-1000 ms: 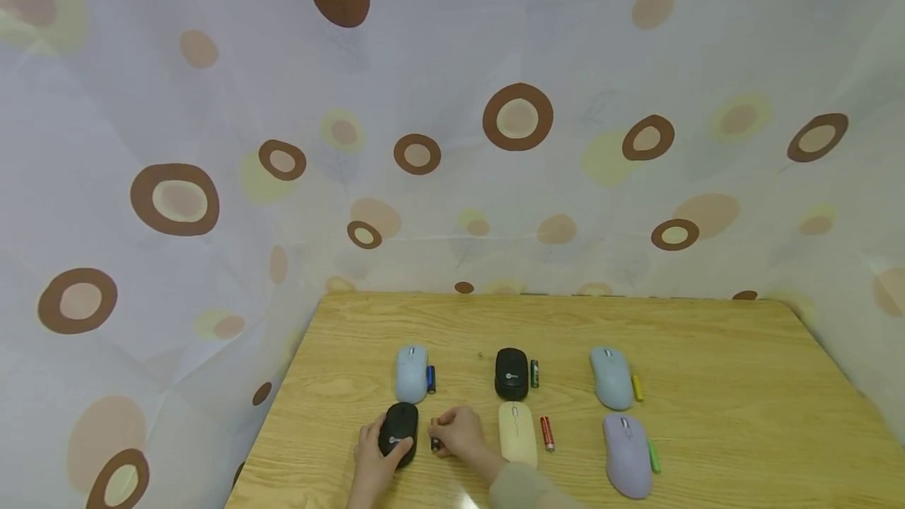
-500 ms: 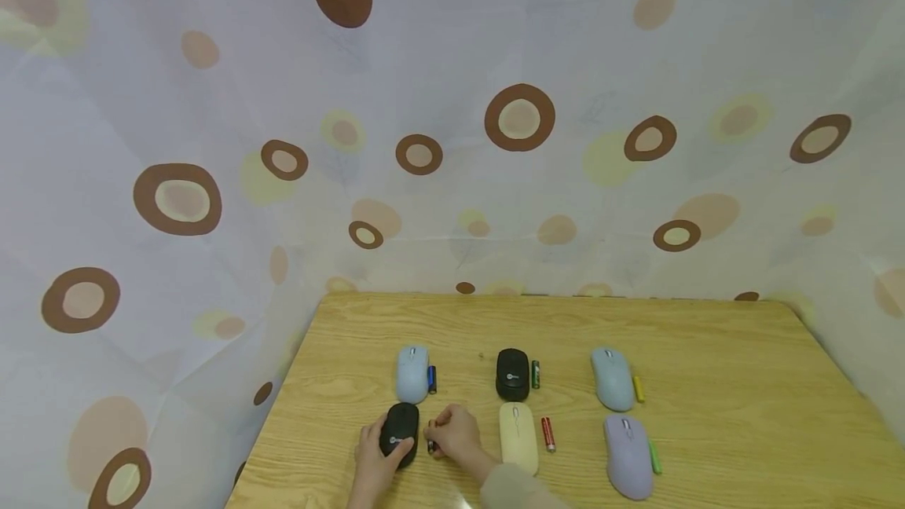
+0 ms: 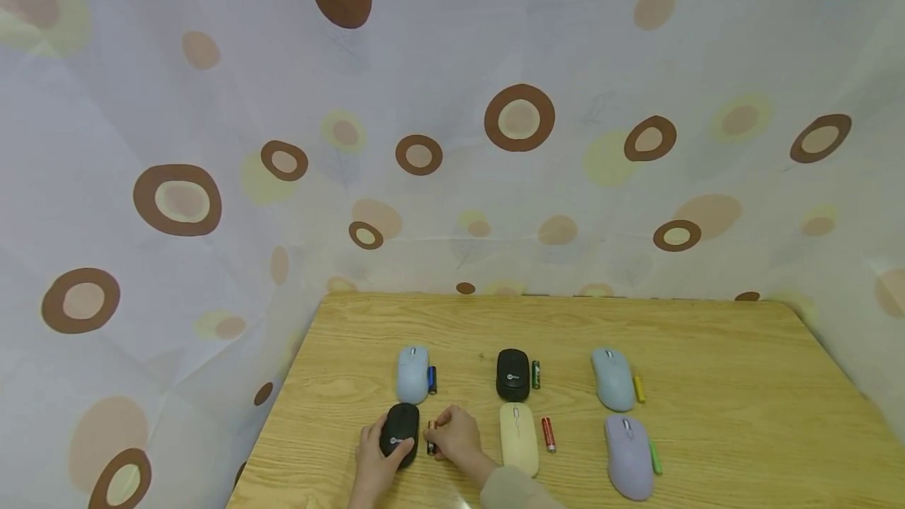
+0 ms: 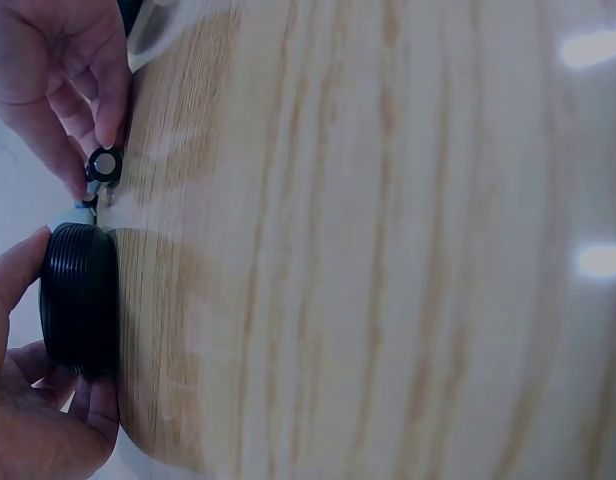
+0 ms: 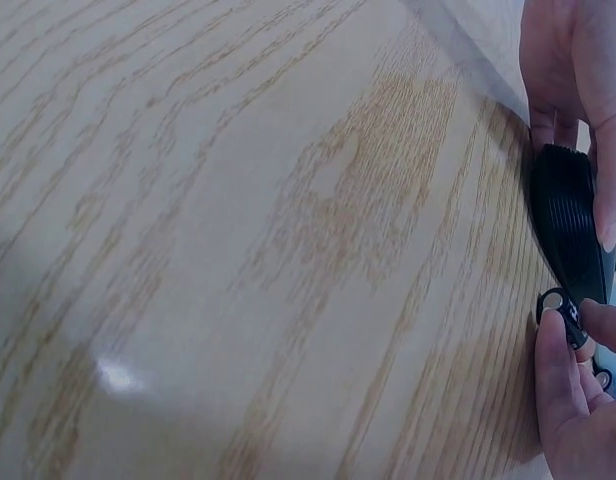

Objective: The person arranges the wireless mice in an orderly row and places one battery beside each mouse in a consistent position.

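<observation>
My left hand grips a black computer mouse from its sides, thumb on the right, with the mouse flat on the table. Just right of it, my right hand pinches a black battery with a copper-coloured end. The battery lies roughly parallel to the mouse, a small gap apart. Seen from the left wrist, the battery's round silver end faces the camera beside the ridged mouse end. From the right wrist, thumb and finger hold the battery at the table surface.
Behind the hands stand a light blue mouse with a blue battery and another black mouse with a green battery. Rightward are a cream mouse, red battery, blue-grey mouse and lilac mouse.
My right hand has shifted slightly left with the battery, bringing it closer to the black mouse. More of the battery shows now. The left hand has stayed on the mouse.
</observation>
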Action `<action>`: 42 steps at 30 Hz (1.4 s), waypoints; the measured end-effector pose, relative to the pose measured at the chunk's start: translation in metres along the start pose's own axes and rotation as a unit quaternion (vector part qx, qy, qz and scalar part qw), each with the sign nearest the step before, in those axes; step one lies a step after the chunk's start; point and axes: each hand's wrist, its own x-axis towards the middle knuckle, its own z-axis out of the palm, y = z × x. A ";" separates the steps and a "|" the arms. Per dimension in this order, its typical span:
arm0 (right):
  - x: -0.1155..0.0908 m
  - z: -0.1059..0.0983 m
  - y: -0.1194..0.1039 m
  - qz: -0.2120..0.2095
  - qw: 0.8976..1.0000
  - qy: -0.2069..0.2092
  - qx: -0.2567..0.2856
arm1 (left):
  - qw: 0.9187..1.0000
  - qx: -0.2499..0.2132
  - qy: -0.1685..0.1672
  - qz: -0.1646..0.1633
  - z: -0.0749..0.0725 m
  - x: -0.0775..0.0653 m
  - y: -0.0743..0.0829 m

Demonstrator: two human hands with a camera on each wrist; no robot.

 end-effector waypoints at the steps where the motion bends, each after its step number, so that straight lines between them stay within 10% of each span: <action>1: 0.000 0.000 0.000 0.000 1.000 -0.001 0.000 | 1.000 0.001 0.000 0.003 0.000 0.000 0.000; 25: -0.001 -0.011 0.003 0.005 0.999 -0.014 0.033 | 1.000 -0.005 -0.008 0.000 0.004 0.004 -0.003; 36: -0.017 -0.062 -0.002 -0.060 0.987 -0.100 0.107 | 1.000 0.010 -0.023 -0.017 0.004 0.008 -0.004; 42: -0.021 -0.106 0.002 -0.140 0.986 -0.087 0.038 | 1.000 0.026 0.005 0.008 0.003 0.009 -0.006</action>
